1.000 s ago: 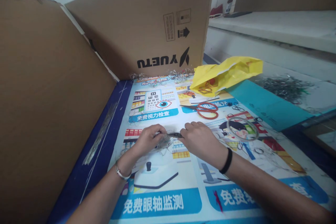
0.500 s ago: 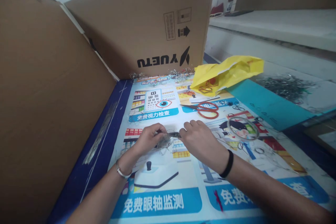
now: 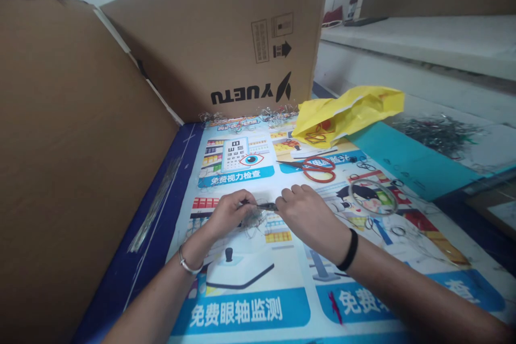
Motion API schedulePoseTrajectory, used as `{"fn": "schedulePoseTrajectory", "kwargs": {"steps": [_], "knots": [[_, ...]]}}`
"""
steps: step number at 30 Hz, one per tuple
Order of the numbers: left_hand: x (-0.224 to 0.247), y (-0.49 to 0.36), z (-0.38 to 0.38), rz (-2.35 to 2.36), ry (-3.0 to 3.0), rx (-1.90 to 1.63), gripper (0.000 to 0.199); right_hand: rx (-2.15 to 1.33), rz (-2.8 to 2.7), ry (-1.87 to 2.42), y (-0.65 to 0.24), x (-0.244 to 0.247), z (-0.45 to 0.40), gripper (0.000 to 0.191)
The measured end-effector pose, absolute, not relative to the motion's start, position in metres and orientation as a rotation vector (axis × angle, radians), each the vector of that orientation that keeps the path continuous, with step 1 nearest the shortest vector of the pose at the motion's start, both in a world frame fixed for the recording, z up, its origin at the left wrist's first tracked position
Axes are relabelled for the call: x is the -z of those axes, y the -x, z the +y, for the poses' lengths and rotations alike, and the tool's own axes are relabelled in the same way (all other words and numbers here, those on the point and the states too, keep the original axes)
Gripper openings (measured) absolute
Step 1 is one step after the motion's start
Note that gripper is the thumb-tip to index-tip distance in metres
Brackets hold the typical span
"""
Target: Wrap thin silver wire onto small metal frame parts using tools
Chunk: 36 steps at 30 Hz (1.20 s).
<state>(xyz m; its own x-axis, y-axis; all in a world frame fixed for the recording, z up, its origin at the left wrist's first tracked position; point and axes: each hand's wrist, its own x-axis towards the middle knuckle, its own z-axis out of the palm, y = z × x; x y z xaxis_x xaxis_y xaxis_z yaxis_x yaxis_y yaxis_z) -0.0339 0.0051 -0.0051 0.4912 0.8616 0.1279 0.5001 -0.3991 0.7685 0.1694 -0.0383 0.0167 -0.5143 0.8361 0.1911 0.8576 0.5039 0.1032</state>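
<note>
My right hand (image 3: pixel 304 215) is closed around the handles of a small pair of pliers (image 3: pixel 266 206), whose dark jaws point left. At the tips of those jaws, my left hand (image 3: pixel 230 214) pinches something thin, probably wire, though its fingers mostly hide it. Just below lies a tangled clump of fine silvery wire (image 3: pixel 253 219) on the printed poster sheet (image 3: pixel 242 306). Beyond my right hand rest orange-handled scissors (image 3: pixel 318 169), their blades toward the left. A coil of pale wire (image 3: pixel 373 197) lies to the right of that hand.
Cardboard panels (image 3: pixel 226 37) wall off the left and back. A yellow bag (image 3: pixel 350 113) lies at the back right, beside a turquoise sheet (image 3: pixel 411 161) and a heap of wire scraps (image 3: pixel 441 134). Straight wire lengths (image 3: pixel 155 207) lie at left; a pink twisted piece (image 3: pixel 334 307) is in front.
</note>
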Motion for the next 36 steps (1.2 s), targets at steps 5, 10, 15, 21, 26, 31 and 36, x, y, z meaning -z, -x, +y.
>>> {"fn": "schedulePoseTrajectory", "kwargs": {"steps": [5,10,15,21,26,31,36], "knots": [[0.005,0.035,0.006,1.12,-2.034,-0.676,0.004,0.353,-2.649,1.433,-0.168,-0.018,-0.038,0.01],[0.01,0.037,0.01,1.101,-1.923,-0.689,0.002,0.361,-2.617,1.439,-0.167,-0.014,-0.036,0.008],[0.015,0.038,0.012,1.076,-1.787,-0.697,0.004,0.296,-2.582,1.459,-0.168,-0.01,-0.035,0.011],[0.017,0.038,0.013,1.062,-1.739,-0.662,0.009,0.26,-2.575,1.477,-0.169,-0.01,-0.034,0.011],[0.018,0.039,0.014,1.046,-1.707,-0.623,0.009,0.236,-2.566,1.475,-0.17,-0.01,-0.033,0.014],[0.016,0.038,0.013,1.052,-1.697,-0.62,0.011,0.208,-2.564,1.452,-0.173,-0.01,-0.032,0.017],[0.014,0.037,0.013,1.045,-1.685,-0.621,0.013,0.222,-2.565,1.481,-0.178,-0.013,-0.03,0.015]]}}
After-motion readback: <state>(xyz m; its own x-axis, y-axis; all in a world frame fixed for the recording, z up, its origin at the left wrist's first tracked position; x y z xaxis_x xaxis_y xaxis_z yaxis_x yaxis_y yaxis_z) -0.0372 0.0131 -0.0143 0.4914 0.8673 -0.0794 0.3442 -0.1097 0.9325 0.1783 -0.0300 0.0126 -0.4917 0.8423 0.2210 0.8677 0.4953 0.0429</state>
